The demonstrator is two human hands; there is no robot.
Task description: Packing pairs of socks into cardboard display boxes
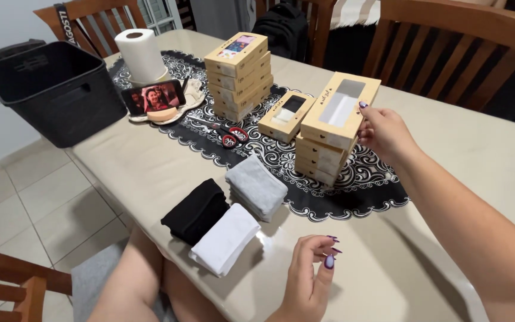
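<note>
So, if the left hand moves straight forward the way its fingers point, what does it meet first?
Probably the white folded cloth. The left hand hovers open over the table, fingers pointing up and left toward it. Depth is unclear; it might pass above.

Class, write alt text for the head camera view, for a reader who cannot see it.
A person's right hand grips the top windowed box of a stack on a table, while the left hand hovers open near folded black, white and grey cloths. Further back stand another box stack, a phone, a paper roll and a black bin.
</note>
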